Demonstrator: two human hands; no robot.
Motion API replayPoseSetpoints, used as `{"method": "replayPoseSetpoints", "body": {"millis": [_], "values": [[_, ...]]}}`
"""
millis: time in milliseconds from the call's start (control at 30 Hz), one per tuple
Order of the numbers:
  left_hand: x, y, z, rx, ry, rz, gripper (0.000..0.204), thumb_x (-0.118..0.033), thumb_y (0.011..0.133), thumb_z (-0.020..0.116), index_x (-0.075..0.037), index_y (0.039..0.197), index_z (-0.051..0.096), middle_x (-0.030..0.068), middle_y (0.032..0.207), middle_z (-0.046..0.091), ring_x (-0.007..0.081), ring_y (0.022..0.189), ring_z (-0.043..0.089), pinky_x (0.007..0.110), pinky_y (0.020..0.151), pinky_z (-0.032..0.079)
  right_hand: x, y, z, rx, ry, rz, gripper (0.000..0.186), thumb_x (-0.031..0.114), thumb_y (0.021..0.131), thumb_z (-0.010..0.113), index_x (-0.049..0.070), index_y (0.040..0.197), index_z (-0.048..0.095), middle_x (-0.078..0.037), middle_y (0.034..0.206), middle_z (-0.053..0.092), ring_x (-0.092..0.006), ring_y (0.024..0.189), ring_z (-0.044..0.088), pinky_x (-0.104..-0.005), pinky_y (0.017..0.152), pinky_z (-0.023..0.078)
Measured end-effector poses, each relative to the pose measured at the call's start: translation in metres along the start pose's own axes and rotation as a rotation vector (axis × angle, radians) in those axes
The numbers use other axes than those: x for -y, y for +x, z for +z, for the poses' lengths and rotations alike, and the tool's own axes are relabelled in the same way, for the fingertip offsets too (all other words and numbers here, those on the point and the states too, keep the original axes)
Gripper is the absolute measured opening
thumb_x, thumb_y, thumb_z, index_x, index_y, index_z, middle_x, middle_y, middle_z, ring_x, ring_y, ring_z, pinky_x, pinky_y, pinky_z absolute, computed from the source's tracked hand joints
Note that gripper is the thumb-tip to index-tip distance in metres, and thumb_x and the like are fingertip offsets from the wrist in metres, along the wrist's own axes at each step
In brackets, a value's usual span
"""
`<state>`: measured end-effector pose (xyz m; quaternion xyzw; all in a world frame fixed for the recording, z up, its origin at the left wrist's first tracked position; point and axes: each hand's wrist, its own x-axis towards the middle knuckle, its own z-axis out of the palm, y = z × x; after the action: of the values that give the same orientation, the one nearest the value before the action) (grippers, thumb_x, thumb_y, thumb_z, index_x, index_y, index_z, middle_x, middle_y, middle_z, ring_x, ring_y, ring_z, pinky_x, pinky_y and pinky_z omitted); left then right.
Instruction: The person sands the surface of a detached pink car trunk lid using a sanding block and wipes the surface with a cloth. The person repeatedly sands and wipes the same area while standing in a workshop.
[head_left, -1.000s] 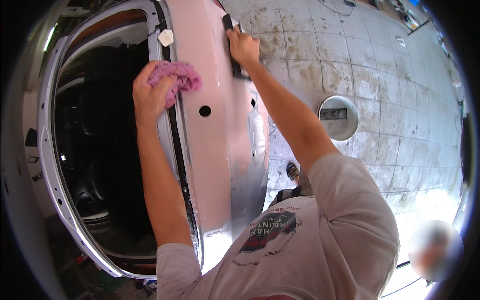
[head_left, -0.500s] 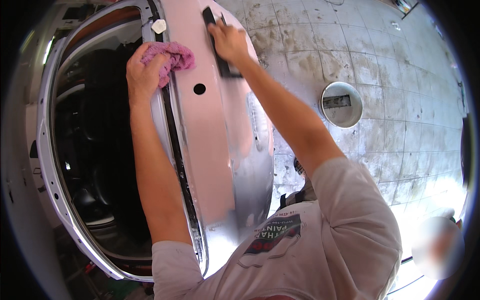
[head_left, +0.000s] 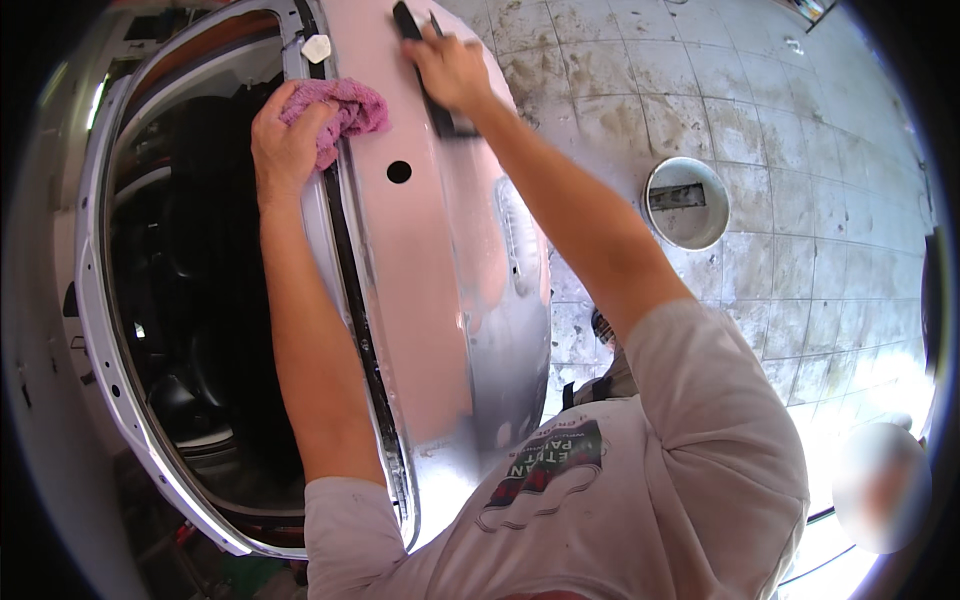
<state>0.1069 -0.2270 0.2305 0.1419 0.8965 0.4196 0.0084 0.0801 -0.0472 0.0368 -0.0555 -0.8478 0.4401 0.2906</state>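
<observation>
A vehicle body panel [head_left: 415, 320] lies before me, mostly dull pink, with bare grey and silvery patches toward its lower right. My left hand [head_left: 283, 145] is closed around a bunched pink cloth [head_left: 352, 108], resting on the dark channel along the panel's inner edge. Farther up the pink surface, my right hand [head_left: 452, 75] grips a long black sanding block [head_left: 437, 112]. The block lies lengthwise on the panel; its underside is hidden. A round black hole [head_left: 399, 172] shows in the panel below the cloth.
Left of the panel is a large framed opening [head_left: 95, 300] with a dark interior. A whitish angular piece [head_left: 316, 48] sits on the channel beyond the cloth. A round white bucket [head_left: 724, 215] holding a dark rectangular block [head_left: 677, 196] stands on the stained tiled floor [head_left: 790, 255] at right.
My right hand and the sanding block have shifted slightly up and left along the panel. The left hand stays on the cloth. The whole view has moved a little.
</observation>
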Motion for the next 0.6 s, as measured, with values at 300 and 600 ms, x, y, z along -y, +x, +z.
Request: {"method": "replayPoseSetpoints", "body": {"millis": [300,600], "values": [[0.027,-0.002,-0.020,-0.031,0.078,0.091,0.028,-0.016,0.085,0.078,-0.001,0.109,0.076,0.0034,0.090,0.074,0.0116,0.074,0.066,0.030,0.059,0.058,0.123,-0.227,-0.067,-0.040,0.251,0.061,0.062,0.037,0.106,0.059,-0.007,0.149,0.055,-0.041,0.149,0.050,-0.0541,0.115,0.055,-0.0573,0.108,0.042],[0.000,0.009,0.002,0.045,-0.008,0.015,0.029,-0.017,0.085,0.078,-0.002,0.109,0.076,0.0031,0.090,0.073,0.0117,0.075,0.066,0.031,0.062,0.058,-0.020,0.006,0.006,0.056,-0.030,0.089,0.042,0.044,0.112,0.044,0.017,0.135,0.066,-0.023,0.133,0.067,-0.0420,0.113,0.065,-0.0535,0.098,0.051]]}}
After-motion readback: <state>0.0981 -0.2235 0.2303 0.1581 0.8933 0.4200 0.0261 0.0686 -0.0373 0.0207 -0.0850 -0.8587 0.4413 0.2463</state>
